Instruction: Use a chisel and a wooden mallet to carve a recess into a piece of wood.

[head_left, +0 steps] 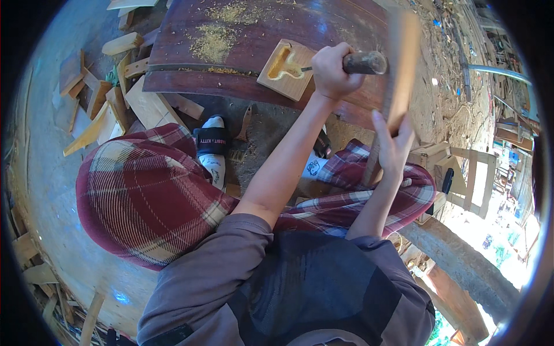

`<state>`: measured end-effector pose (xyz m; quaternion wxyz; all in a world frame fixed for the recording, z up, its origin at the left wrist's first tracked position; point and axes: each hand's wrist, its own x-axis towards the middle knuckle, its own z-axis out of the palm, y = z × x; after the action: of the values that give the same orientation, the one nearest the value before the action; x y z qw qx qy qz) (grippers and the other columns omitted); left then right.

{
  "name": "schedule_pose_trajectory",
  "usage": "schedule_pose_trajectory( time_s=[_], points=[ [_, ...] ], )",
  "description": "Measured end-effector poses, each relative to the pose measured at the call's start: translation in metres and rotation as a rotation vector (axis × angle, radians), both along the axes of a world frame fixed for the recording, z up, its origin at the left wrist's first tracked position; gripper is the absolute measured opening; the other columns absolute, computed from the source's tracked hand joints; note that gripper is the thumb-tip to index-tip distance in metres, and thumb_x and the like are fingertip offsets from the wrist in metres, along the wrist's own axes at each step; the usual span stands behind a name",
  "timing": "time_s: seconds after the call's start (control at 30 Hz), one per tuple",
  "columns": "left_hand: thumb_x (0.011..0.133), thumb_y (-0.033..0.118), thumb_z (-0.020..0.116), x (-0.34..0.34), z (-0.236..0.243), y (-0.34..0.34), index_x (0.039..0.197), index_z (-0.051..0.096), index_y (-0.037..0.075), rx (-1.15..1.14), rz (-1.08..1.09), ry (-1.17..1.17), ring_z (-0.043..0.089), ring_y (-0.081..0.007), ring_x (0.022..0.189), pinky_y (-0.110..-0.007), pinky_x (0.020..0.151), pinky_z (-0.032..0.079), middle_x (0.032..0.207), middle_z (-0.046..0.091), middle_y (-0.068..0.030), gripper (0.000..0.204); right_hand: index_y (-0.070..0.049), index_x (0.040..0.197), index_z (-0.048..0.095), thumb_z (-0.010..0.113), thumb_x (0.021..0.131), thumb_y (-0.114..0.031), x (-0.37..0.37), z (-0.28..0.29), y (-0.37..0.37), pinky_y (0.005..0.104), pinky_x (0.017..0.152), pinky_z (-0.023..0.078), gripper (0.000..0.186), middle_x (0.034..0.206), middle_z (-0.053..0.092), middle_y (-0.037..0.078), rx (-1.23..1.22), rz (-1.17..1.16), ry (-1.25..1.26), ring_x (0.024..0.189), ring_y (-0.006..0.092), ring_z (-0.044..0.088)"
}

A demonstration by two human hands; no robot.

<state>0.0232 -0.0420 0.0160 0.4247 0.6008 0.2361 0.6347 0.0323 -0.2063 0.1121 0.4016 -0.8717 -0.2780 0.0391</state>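
Note:
My left hand [333, 74] is closed round a chisel [366, 63], its dark wooden handle end jutting out to the right. The thin blade reaches left to a pale wooden block [287, 85] lying on the dark plank bench. A T-shaped recess with a yellowish rim is cut into the block, and the blade's tip is at its right arm. My right hand [393, 145] grips a long wooden bat [404, 63], held upright beside the chisel's end. The bat's far part is smeared by motion; whether it touches the handle I cannot tell.
The dark wooden bench [173, 43] carries sawdust [214, 41]. Wood offcuts [107, 112] are heaped on the floor at left. A brush [244, 124] lies between my feet. A wooden frame [470, 179] and a thick beam [461, 265] are at right.

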Motion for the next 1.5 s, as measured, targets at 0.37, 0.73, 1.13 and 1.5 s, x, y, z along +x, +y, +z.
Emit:
schedule_pose_trajectory(
  time_s=[0.37, 0.73, 1.13, 1.5],
  points=[
    [0.070, 0.013, 0.069, -0.001, 0.006, 0.007, 0.065, 0.053, 0.004, -0.050, -0.026, -0.059, 0.046, -0.0149, 0.047, -0.029, 0.048, 0.039, 0.053, 0.047, -0.0082, 0.019, -0.002, 0.099, 0.056, 0.070, 0.081, -0.031, 0.001, -0.023, 0.005, 0.0232, 0.043, 0.039, 0.037, 0.067, 0.055, 0.004, -0.123, 0.186, -0.099, 0.049, 0.0085, 0.049],
    [0.068, 0.012, 0.069, -0.007, -0.006, 0.005, 0.066, 0.056, 0.004, -0.119, -0.030, 0.053, 0.052, -0.0209, 0.047, -0.030, 0.049, 0.042, 0.053, 0.051, -0.0108, 0.016, 0.003, 0.096, 0.054, 0.076, 0.077, -0.030, -0.030, 0.026, 0.004, 0.0281, 0.056, 0.042, 0.044, 0.071, 0.053, 0.005, 0.006, 0.073, 0.126, 0.065, 0.0119, 0.050],
    [0.063, 0.026, 0.070, 0.008, -0.001, 0.000, 0.070, 0.066, 0.009, 0.021, -0.458, 0.422, 0.063, -0.0350, 0.064, -0.042, 0.057, 0.049, 0.063, 0.061, -0.0154, 0.019, -0.001, 0.088, 0.059, 0.074, 0.081, -0.030, -0.010, 0.014, 0.001, 0.0234, 0.057, 0.039, 0.034, 0.070, 0.054, 0.001, 0.123, 0.050, 0.463, 0.063, 0.0077, 0.049],
    [0.063, 0.017, 0.071, -0.006, -0.014, -0.020, 0.078, 0.062, 0.015, 0.425, -0.351, 0.574, 0.062, -0.0277, 0.066, -0.038, 0.071, 0.044, 0.068, 0.064, -0.0075, 0.017, 0.004, 0.090, 0.061, 0.074, 0.080, -0.034, 0.011, 0.013, -0.021, 0.0280, 0.062, 0.042, 0.041, 0.073, 0.058, 0.004, 0.095, -0.090, 0.167, 0.068, 0.0107, 0.050]
  ],
)
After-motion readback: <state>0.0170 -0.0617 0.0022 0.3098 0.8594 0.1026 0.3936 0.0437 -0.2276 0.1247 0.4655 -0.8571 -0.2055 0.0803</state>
